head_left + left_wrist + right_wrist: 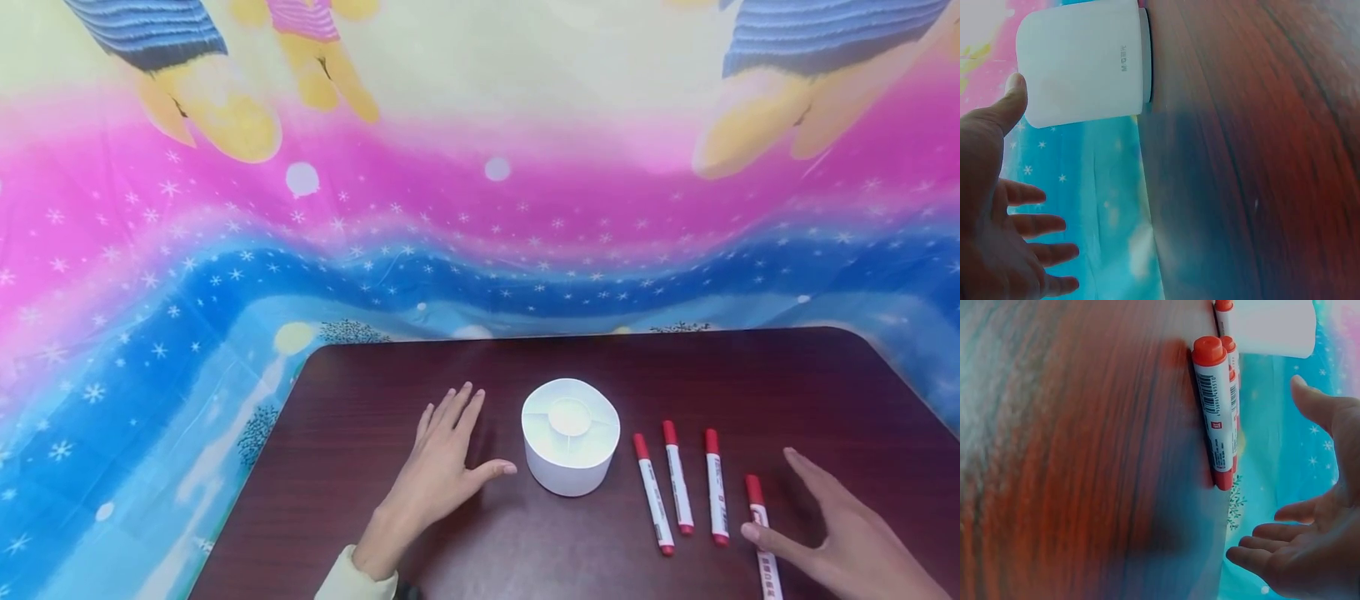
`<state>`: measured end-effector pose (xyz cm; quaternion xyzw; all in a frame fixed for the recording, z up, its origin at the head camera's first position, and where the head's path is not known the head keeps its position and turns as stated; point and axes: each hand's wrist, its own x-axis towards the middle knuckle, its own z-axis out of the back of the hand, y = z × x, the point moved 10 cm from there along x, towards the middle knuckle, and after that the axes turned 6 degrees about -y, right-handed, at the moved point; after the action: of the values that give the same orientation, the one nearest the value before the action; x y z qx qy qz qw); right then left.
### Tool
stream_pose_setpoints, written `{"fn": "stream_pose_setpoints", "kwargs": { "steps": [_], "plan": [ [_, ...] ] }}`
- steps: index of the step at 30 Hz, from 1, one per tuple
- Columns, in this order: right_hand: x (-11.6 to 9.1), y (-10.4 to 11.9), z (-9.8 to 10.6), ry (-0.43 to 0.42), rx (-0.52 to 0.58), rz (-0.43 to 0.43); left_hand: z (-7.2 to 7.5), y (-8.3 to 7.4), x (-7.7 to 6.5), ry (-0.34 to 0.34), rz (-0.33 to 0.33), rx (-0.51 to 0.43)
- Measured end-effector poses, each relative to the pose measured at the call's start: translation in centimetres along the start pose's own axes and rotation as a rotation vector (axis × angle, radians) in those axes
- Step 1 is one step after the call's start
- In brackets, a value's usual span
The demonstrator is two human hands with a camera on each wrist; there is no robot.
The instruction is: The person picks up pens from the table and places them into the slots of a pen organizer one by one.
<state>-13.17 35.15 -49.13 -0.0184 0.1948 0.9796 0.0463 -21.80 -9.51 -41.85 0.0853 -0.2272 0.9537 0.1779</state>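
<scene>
A round white pen holder (567,467) with inner dividers stands upright near the middle of the table; its lettered side (1085,69) fills the upper part of the left wrist view. My left hand (438,479) is spread just left of it, thumb pointing at its wall, holding nothing. To the right of the holder lie several red-capped white markers (677,483), roughly side by side. My right hand (847,533) hovers with fingers apart over the rightmost marker (765,562), its thumb overlapping that marker in the head view. In the right wrist view the nearest marker (1215,412) shows a barcode.
The dark brown wooden table (390,392) has rounded far corners. Behind and beside it hangs a colourful cloth (450,225) in pink and blue with snowflakes and cartoon figures.
</scene>
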Motion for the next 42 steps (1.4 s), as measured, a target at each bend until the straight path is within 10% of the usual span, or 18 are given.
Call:
{"fn": "stream_pose_setpoints", "kwargs": {
  "steps": [26,42],
  "plan": [
    [-0.5,-1.1,-1.1,0.142,0.115,-0.209,-2.9,-1.3,2.2,0.102,-0.070,-0.293],
    [0.1,-1.8,-1.0,0.084,0.193,-0.187,-3.3,-1.5,2.9,0.100,-0.084,-0.343]
  ]
}}
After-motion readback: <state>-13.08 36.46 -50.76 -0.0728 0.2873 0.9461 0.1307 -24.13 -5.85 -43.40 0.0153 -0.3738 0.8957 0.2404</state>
